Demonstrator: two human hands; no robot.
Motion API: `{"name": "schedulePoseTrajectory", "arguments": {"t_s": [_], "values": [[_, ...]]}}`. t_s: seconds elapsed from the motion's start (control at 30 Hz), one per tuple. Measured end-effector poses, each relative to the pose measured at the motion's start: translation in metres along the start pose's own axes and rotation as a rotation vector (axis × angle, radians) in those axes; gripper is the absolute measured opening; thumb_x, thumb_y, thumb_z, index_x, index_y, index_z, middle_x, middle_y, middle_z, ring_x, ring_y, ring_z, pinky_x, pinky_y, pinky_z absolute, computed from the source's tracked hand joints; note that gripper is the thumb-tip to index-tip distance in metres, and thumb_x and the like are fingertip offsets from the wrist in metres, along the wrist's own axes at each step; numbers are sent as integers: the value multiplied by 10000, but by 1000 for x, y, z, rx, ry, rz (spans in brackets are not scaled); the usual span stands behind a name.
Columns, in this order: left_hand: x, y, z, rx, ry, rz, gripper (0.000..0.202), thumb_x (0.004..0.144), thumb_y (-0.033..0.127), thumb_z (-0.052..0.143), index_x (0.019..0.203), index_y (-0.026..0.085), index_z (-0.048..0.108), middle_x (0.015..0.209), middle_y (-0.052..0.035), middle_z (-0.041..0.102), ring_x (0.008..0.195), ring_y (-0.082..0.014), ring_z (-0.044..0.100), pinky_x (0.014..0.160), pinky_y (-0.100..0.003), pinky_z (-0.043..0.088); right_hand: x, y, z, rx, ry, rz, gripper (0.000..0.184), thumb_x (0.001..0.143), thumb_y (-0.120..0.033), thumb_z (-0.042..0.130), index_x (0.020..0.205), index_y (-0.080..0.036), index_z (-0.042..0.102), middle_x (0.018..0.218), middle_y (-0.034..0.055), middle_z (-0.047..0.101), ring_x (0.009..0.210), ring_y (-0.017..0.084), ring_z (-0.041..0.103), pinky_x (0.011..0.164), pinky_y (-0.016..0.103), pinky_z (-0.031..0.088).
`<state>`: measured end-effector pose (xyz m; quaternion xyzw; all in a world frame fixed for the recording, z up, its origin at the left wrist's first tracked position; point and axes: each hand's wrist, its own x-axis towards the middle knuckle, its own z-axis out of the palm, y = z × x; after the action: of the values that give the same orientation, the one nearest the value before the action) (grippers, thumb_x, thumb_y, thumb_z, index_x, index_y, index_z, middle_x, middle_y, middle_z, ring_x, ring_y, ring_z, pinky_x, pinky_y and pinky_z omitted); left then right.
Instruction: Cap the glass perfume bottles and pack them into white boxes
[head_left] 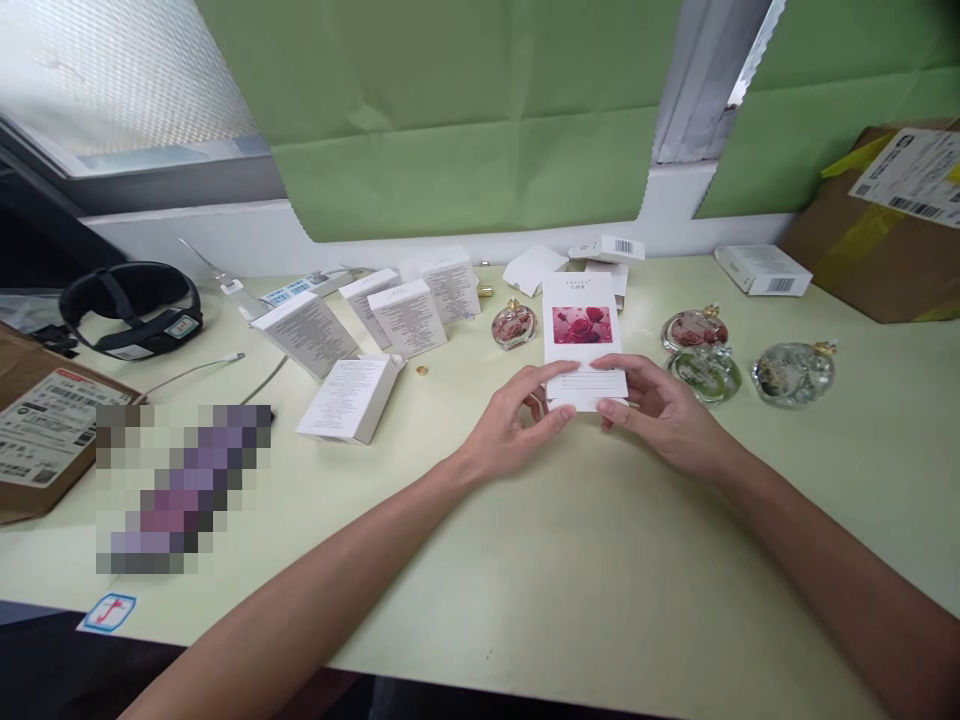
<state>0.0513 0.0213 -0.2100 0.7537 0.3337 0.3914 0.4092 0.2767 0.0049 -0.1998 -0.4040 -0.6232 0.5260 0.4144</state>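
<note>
A white carton with a pink rose picture lies flat on the pale green table, its near end held by both hands. My left hand pinches the near left corner, fingers closed on it. My right hand grips the near right corner the same way. A round glass perfume bottle with a pink inside stands just left of the carton. Three more glass bottles sit to its right, one of them clear.
Several white boxes with printed text stand or lie at the left, one on its side. More white boxes lie along the back wall. Brown cardboard boxes sit at far right and far left. A black headband device and cables lie left.
</note>
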Motion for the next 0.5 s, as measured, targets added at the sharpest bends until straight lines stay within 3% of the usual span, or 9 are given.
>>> {"name": "schedulePoseTrajectory", "arguments": {"t_s": [0.3, 0.5], "values": [[0, -1, -1, -6, -43, 11, 457, 967, 403, 557, 1410, 303, 501, 1229, -90, 578, 902, -155, 555, 824, -314, 503, 0, -2, -2, -44, -26, -21, 369, 898, -381, 676, 1248, -367, 558, 1096, 13, 598, 851, 134, 589, 758, 286, 546], [-1, 0, -1, 13, -36, 41, 441, 980, 392, 538, 1414, 322, 505, 1159, -73, 576, 917, -158, 550, 822, -302, 500, -2, -4, -1, -73, -2, -7, 343, 906, -402, 662, 1227, -366, 549, 990, -3, 557, 758, 111, 570, 693, 264, 529]]}}
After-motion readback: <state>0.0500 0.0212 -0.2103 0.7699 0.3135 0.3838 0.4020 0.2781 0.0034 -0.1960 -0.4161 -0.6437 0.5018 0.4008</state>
